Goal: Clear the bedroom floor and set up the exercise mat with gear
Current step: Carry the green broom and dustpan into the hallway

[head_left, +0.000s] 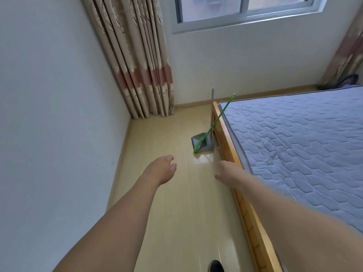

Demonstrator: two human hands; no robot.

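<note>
Where the strip of floor runs between the wall and the bed, the only clutter I can see is a grey dustpan with a broom beside it. The pan sits on the floor just beside the bed's wooden frame, its metal handle standing upright, while the green broomstick slants up and leans on the corner of the mattress. No mat or exercise gear is in sight from here, so I judge the clearing comes first.

Both arms are stretched toward that spot. The left hand hangs over the floor, empty, its fingers curled loosely inward and touching nothing. The right hand is blurred, close by the frame and also empty; I cannot tell how its fingers are set. Both are short of the pan.

The trouble I would watch for is the broom: it only leans, so lifting the pan alone could knock its foot and send the stick sliding down the mattress onto the floor. Tipping the pan could also spill whatever lies in it, though I cannot see inside. The right hand, near the frame, might knock against the wood on a hasty reach. Curtains hang in the far corner, well clear.
</note>
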